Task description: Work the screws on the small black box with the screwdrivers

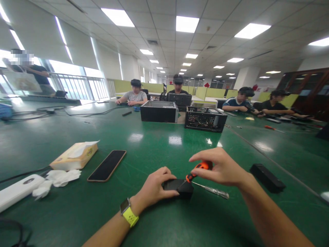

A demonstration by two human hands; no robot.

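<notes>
My left hand point(159, 187) grips a small black box-shaped device point(186, 192), thumb along its near side and fingers over its far side. The device rests on the green table. Above it, my right hand point(218, 164) holds a screwdriver point(202, 167) by its orange and black handle. Its index finger arches away from the handle, while the thumb lies along it. The screwdriver is tilted, its shaft pointing down at the device's top; whether the tip sits in a screw is too small to tell. Just right of the device lies a second screwdriver point(218, 193) with a clear handle.
Right of my hand is a black block point(267, 177). On the left lie a phone point(108, 165), a tissue pack point(75, 156), crumpled tissues point(61, 177) and a white device point(20, 192). Two open computer cases point(159, 114) point(204, 120) stand ahead. Several people sit across the table.
</notes>
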